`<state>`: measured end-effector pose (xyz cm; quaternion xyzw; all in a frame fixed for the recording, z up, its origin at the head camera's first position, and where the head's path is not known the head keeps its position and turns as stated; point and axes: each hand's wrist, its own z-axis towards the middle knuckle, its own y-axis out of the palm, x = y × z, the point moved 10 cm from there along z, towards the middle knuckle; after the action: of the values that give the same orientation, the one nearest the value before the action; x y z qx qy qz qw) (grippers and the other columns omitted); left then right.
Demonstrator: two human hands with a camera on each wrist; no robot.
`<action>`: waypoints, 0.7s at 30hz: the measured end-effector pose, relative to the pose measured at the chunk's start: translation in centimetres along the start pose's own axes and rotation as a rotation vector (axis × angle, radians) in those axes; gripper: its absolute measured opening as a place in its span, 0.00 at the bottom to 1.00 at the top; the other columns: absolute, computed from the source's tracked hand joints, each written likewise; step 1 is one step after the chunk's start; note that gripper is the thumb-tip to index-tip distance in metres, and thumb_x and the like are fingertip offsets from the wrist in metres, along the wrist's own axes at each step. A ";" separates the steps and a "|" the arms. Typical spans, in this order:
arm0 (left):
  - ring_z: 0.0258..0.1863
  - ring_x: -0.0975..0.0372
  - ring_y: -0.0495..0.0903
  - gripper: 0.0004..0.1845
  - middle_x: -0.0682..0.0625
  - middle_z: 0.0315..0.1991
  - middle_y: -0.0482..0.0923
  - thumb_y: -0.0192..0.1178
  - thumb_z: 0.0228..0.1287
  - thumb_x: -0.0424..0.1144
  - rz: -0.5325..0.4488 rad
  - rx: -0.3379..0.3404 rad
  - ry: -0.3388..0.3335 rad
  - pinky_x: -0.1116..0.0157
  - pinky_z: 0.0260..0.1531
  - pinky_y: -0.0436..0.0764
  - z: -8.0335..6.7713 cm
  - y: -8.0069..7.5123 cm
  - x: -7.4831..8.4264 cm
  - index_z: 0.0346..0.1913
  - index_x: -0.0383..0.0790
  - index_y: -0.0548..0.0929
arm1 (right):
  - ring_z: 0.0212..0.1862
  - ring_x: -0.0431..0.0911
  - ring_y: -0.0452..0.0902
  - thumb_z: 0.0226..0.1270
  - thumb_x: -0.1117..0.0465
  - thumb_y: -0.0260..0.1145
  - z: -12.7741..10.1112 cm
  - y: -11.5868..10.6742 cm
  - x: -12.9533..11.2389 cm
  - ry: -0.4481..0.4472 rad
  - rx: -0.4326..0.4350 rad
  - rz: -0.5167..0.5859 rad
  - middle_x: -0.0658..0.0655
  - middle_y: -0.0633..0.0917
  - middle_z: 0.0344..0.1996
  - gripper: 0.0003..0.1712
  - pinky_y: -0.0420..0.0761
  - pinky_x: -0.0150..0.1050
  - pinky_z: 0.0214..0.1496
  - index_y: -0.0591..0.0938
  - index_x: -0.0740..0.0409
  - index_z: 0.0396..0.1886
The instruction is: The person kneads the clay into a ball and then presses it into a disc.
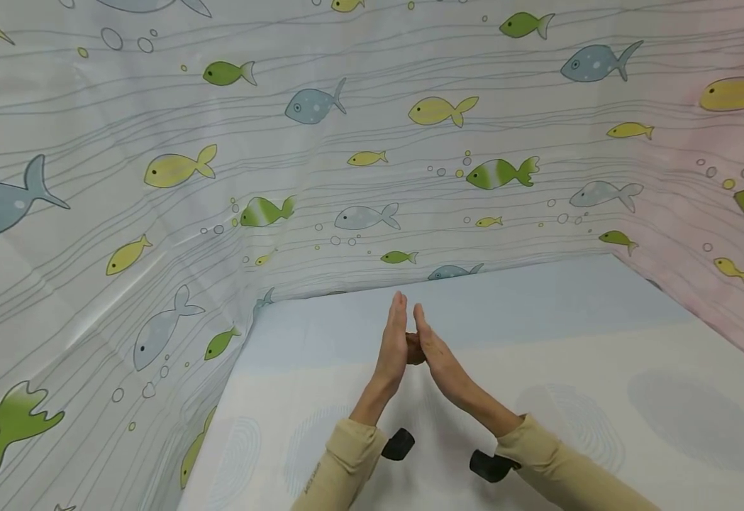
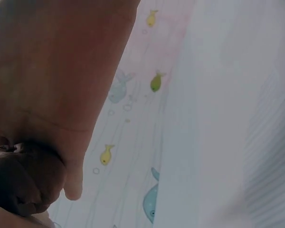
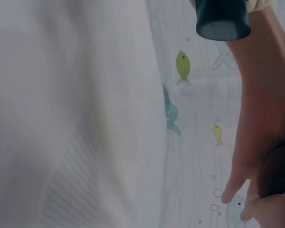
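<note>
So a small brown lump (image 1: 415, 349) is pressed between the two palms, held up over the middle of the table (image 1: 601, 369), with the left hand (image 1: 393, 348) and the right hand (image 1: 437, 355) both kept flat, fingers straight and fingertips nearly meeting at the top. From the left wrist view the lump (image 2: 23, 183) is seen tucked against the heel of the palm, dark and a bit wrinkled; what it's made of can't be told. Loads of free room is left on every side: the table's far edge is met by the fish-print curtain (image 1: 359, 156) well beyond the fingertips, the left edge is draped by the same curtain, and the right edge is closed off by a pinkish stretch of it (image 1: 716, 234). The table is covered in a pale cloth with faint grey oval prints (image 1: 697, 419). Beige sleeves (image 1: 346, 461) are worn, with a black wrist camera (image 1: 398, 444) strapped under each forearm, the other one (image 1: 491, 465) sitting just above the cloth
</note>
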<state>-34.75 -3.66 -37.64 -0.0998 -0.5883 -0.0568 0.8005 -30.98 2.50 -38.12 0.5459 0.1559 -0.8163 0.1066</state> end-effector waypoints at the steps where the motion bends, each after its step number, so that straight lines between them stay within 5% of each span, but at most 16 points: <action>1: 0.79 0.59 0.40 0.35 0.49 0.80 0.43 0.28 0.80 0.56 0.002 0.006 -0.010 0.51 0.75 0.42 0.1 -0.2 -0.2 0.80 0.42 0.41 | 0.74 0.56 0.50 0.83 0.47 0.25 0.0 0.1 -0.1 -0.003 -0.011 0.015 0.62 0.45 0.79 0.34 0.50 0.62 0.73 0.35 0.55 0.80; 4: 0.79 0.58 0.40 0.35 0.48 0.80 0.41 0.29 0.80 0.56 0.012 0.020 -0.037 0.50 0.75 0.41 0.4 -0.7 -1.1 0.80 0.41 0.41 | 0.78 0.53 0.34 0.83 0.47 0.23 -0.1 0.7 -0.4 -0.011 -0.057 0.047 0.55 0.33 0.79 0.33 0.41 0.63 0.75 0.32 0.54 0.79; 10: 0.79 0.57 0.38 0.36 0.48 0.80 0.42 0.25 0.80 0.58 -0.019 0.016 -0.117 0.48 0.75 0.40 -0.2 -1.0 -4.0 0.80 0.42 0.41 | 0.79 0.51 0.23 0.83 0.47 0.22 -0.1 0.9 -1.0 -0.026 -0.061 0.042 0.55 0.32 0.79 0.34 0.32 0.62 0.75 0.31 0.58 0.79; 12: 0.70 0.58 0.64 0.37 0.44 0.69 0.69 0.23 0.79 0.60 -0.022 -0.004 -0.138 0.52 0.71 0.58 -0.5 -0.7 -4.6 0.78 0.38 0.53 | 0.79 0.51 0.23 0.83 0.47 0.23 0.1 0.7 -1.0 -0.027 -0.050 0.035 0.55 0.32 0.79 0.34 0.32 0.60 0.76 0.32 0.57 0.79; 14: 0.45 0.60 0.78 0.43 0.45 0.41 0.82 0.21 0.79 0.61 -0.028 -0.031 -0.141 0.58 0.56 0.71 -0.8 -0.1 -4.7 0.63 0.24 0.70 | 0.79 0.50 0.24 0.83 0.48 0.23 0.4 0.4 -0.9 -0.019 -0.036 0.027 0.54 0.33 0.79 0.33 0.32 0.58 0.76 0.32 0.56 0.79; 16: 0.27 0.63 0.71 0.43 0.48 0.20 0.73 0.21 0.79 0.60 -0.027 -0.050 -0.134 0.61 0.45 0.72 -0.9 0.3 -4.7 0.62 0.22 0.70 | 0.79 0.49 0.25 0.83 0.48 0.23 0.6 0.0 -0.6 -0.009 -0.018 0.017 0.54 0.35 0.79 0.33 0.32 0.57 0.77 0.33 0.54 0.80; 17: 0.25 0.66 0.68 0.43 0.50 0.15 0.66 0.21 0.79 0.60 -0.026 -0.056 -0.129 0.63 0.45 0.71 -1.0 0.5 -4.6 0.61 0.22 0.70 | 0.79 0.48 0.26 0.83 0.48 0.23 0.7 -0.2 -0.5 -0.007 -0.011 0.018 0.54 0.35 0.79 0.33 0.32 0.57 0.77 0.33 0.54 0.80; 21: 0.27 0.70 0.66 0.34 0.56 0.17 0.65 0.24 0.80 0.57 -0.040 -0.050 -0.085 0.59 0.60 0.62 -1.1 1.0 -3.9 0.76 0.36 0.55 | 0.79 0.48 0.27 0.83 0.47 0.24 1.2 -1.1 -0.1 0.011 0.028 0.013 0.54 0.36 0.79 0.34 0.33 0.56 0.77 0.33 0.54 0.80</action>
<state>-34.69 -3.03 -41.74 -0.1104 -0.6220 -0.0830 0.7707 -32.38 3.08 -37.48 0.5528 0.1416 -0.8146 0.1037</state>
